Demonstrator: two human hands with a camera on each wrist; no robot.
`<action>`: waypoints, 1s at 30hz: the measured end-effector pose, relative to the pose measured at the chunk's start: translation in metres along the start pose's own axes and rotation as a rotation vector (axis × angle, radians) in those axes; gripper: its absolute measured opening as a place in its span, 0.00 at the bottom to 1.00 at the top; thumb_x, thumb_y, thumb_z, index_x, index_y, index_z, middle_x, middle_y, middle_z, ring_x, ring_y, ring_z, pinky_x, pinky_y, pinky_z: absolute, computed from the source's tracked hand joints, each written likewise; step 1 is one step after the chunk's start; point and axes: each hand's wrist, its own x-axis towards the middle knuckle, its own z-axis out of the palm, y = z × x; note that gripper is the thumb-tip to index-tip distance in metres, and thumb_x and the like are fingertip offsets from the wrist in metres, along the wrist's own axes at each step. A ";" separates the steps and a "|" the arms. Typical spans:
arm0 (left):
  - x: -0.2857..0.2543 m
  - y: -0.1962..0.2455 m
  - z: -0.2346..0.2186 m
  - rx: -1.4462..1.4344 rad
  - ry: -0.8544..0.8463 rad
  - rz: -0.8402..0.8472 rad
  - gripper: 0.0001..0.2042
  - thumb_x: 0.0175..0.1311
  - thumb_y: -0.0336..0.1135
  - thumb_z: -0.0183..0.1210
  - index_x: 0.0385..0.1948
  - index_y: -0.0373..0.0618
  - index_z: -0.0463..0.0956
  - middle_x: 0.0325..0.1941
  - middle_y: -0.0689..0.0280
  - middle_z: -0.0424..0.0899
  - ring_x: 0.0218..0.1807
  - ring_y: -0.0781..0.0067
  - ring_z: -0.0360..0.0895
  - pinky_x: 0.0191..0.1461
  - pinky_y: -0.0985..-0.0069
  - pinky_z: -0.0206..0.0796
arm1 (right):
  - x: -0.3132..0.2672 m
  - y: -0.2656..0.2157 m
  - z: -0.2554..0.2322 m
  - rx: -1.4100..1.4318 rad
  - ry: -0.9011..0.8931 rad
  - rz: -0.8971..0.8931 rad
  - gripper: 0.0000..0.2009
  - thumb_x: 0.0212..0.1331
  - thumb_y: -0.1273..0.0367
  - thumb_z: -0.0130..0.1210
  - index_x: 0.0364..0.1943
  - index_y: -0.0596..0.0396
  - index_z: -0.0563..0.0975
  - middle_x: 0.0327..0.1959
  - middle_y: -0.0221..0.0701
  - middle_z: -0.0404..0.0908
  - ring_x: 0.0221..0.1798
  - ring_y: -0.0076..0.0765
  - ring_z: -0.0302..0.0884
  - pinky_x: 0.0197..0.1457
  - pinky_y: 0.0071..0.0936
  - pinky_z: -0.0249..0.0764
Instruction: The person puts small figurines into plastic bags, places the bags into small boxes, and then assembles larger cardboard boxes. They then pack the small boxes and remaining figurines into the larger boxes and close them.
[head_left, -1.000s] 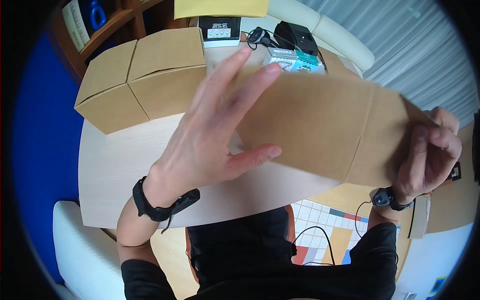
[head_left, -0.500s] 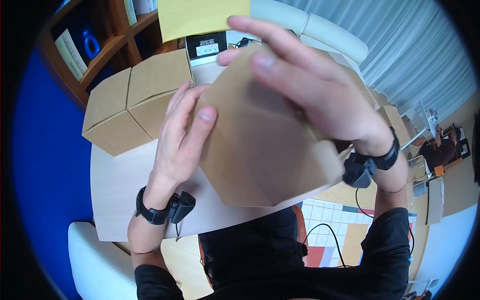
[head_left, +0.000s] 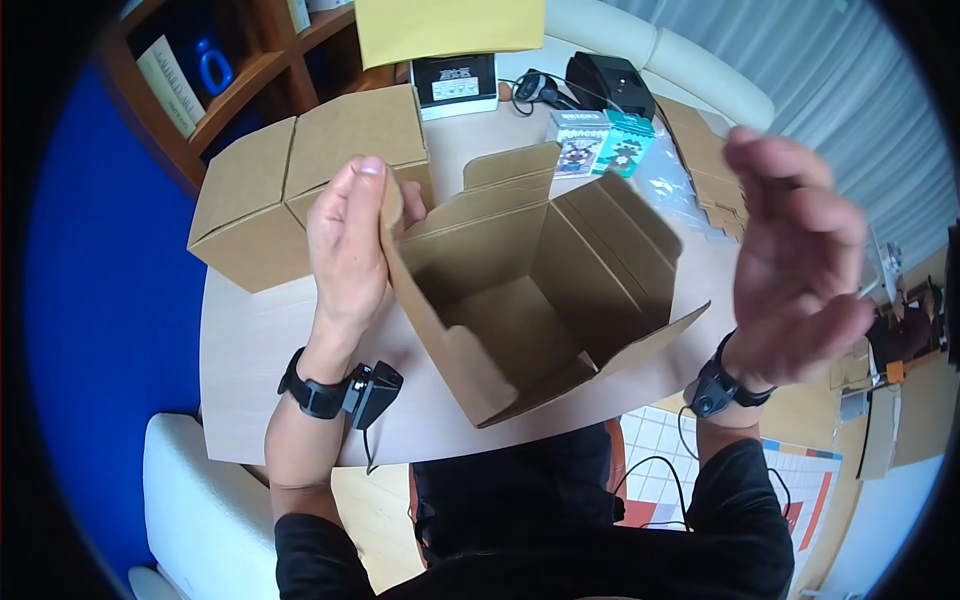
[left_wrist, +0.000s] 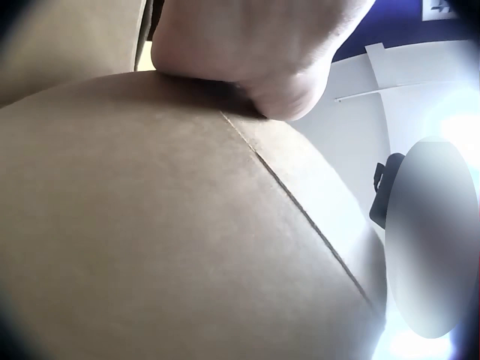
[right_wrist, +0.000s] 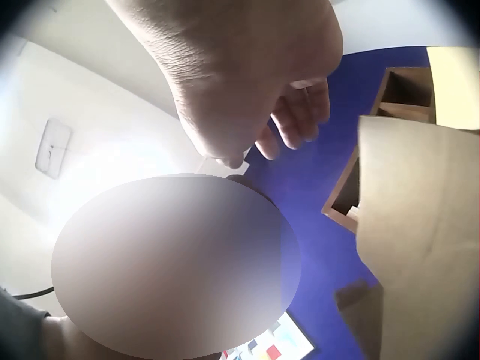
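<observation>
An open cardboard box point(head_left: 590, 270) is tilted over the front of the table, its mouth towards me and its flaps spread out. My left hand point(head_left: 345, 250) grips its left edge, thumb on the near side and fingers behind. In the left wrist view the outer cardboard wall point(left_wrist: 150, 225) fills most of the picture, with the left hand point(left_wrist: 247, 45) against it. Raised to the right of the box, apart from it, my right hand point(head_left: 795, 260) has loosely bent fingers and holds nothing. The right wrist view shows the hand point(right_wrist: 247, 67) beside a cardboard flap point(right_wrist: 420, 202).
Two closed cardboard boxes, one point(head_left: 240, 200) beside the other point(head_left: 355, 140), stand at the table's left. Farther back are a white brick-set box point(head_left: 580, 145), a green one point(head_left: 627, 145), a black device point(head_left: 610, 85) and a yellow sheet point(head_left: 450, 30). Flattened cardboard point(head_left: 695, 150) lies at the right.
The box has turned so that its open mouth now faces me. My right hand has let go and moved off to the right, while the left hand holds the left edge.
</observation>
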 end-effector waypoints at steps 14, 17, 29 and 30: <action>0.000 -0.006 -0.003 0.024 -0.118 0.199 0.25 0.75 0.44 0.38 0.16 0.41 0.68 0.11 0.65 0.66 0.27 0.70 0.73 0.56 0.62 0.67 | -0.010 0.004 0.027 -0.025 -0.740 0.400 0.30 0.38 0.53 0.75 0.43 0.59 0.81 0.63 0.53 0.68 0.68 0.65 0.62 0.66 0.51 0.64; 0.001 -0.006 -0.004 0.152 -0.193 0.259 0.28 0.74 0.46 0.40 0.11 0.42 0.70 0.14 0.63 0.72 0.38 0.60 0.82 0.61 0.56 0.65 | -0.015 0.004 0.025 -0.078 -0.786 0.357 0.25 0.39 0.51 0.74 0.35 0.57 0.84 0.59 0.51 0.73 0.68 0.64 0.64 0.65 0.52 0.64; 0.010 -0.013 -0.017 0.311 -0.360 0.480 0.23 0.70 0.46 0.48 0.20 0.38 0.77 0.19 0.60 0.83 0.56 0.51 0.79 0.68 0.50 0.58 | -0.020 0.018 0.017 0.017 -0.642 0.170 0.35 0.35 0.42 0.72 0.43 0.55 0.83 0.62 0.53 0.70 0.68 0.67 0.61 0.68 0.59 0.54; 0.009 -0.010 -0.015 0.342 -0.377 0.460 0.21 0.69 0.45 0.50 0.21 0.37 0.78 0.21 0.60 0.84 0.57 0.51 0.78 0.68 0.51 0.58 | -0.030 0.038 0.020 0.012 -0.580 0.011 0.38 0.38 0.41 0.69 0.48 0.58 0.80 0.63 0.52 0.69 0.68 0.66 0.61 0.68 0.56 0.56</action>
